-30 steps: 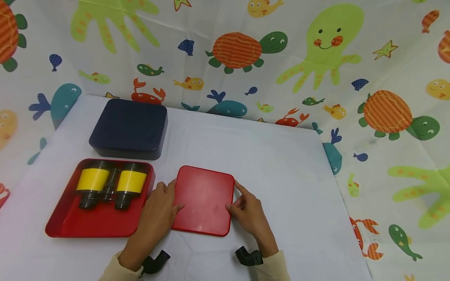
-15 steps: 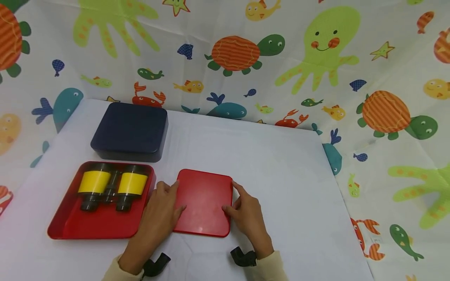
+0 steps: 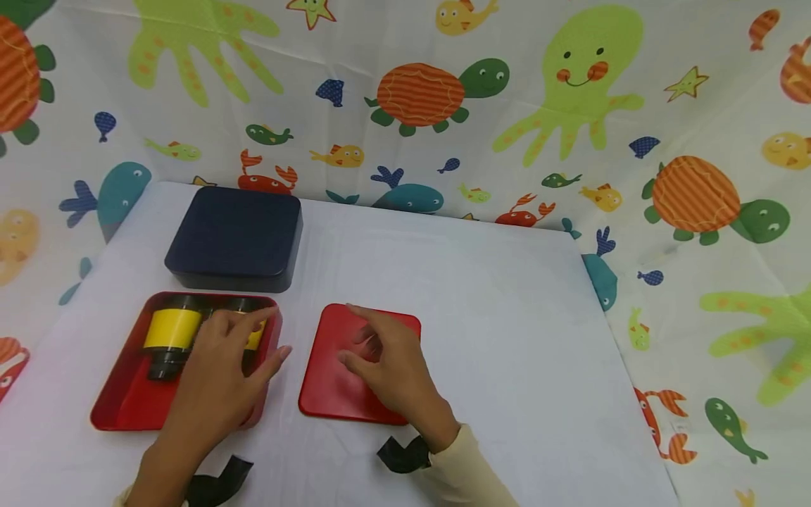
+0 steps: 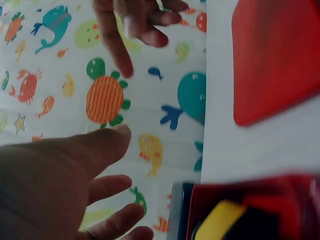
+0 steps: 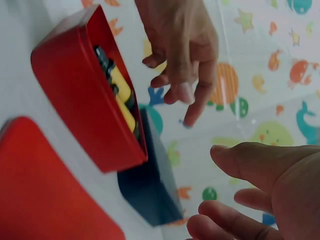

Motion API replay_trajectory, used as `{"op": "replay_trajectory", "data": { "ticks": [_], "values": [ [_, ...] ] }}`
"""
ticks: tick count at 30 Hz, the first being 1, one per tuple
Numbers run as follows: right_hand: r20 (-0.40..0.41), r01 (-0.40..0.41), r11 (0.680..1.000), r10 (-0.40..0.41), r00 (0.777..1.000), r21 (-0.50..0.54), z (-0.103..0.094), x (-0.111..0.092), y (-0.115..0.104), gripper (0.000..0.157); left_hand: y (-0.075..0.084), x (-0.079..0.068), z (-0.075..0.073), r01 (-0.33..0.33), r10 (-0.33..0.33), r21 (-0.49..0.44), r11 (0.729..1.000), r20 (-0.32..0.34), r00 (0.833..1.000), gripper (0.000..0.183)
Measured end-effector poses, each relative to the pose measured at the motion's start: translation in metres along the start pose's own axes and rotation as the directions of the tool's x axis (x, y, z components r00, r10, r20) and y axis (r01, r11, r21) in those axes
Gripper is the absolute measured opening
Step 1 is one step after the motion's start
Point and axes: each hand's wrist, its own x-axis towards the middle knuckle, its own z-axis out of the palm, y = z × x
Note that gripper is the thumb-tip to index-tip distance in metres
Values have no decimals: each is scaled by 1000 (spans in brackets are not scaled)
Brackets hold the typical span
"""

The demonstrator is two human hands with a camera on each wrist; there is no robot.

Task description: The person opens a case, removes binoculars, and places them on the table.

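Note:
My left hand [image 3: 212, 384] hovers over the right part of a red box [image 3: 120, 412], thumb and fingers spread apart with nothing between them. Inside that box lie black and yellow binoculars [image 3: 172, 329], their right barrel mostly hidden behind the hand in the head view. A flat red square lid [image 3: 326, 384] rests on the white table to the right of the box. Above the lid is my right hand [image 3: 395, 366], its thumb and forefinger apart and holding nothing. The right wrist view shows both hands raised clear of the lid [image 5: 40, 190] and the box [image 5: 85, 100].
Behind the red box stands a dark blue box [image 3: 234, 232]. White cloth [image 3: 481, 303] covers the table, and a curtain [image 3: 431, 42] printed with sea animals hangs at the back and sides. A black device [image 3: 405, 454] is strapped at each wrist.
Both hands have let go of the red lid's side edges. The left hand has moved left over the red box, and the right has moved left and up over the lid.

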Motion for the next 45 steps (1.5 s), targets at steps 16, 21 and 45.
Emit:
{"op": "replay_trajectory", "data": {
  "ticks": [16, 21, 45],
  "values": [
    [216, 171, 962, -124, 969, -214, 54, 43, -53, 82, -95, 9, -49, 95, -111, 123, 988, 127, 986, 91],
    [262, 169, 955, -103, 960, -244, 71, 56, -56, 84, -117, 17, -55, 108, -131, 136, 985, 172, 976, 93],
    [356, 166, 947, -59, 933, -277, 111, 86, -43, 83, -128, 25, -59, 28, -70, 149, 988, 285, 956, 101]
  ]
}}
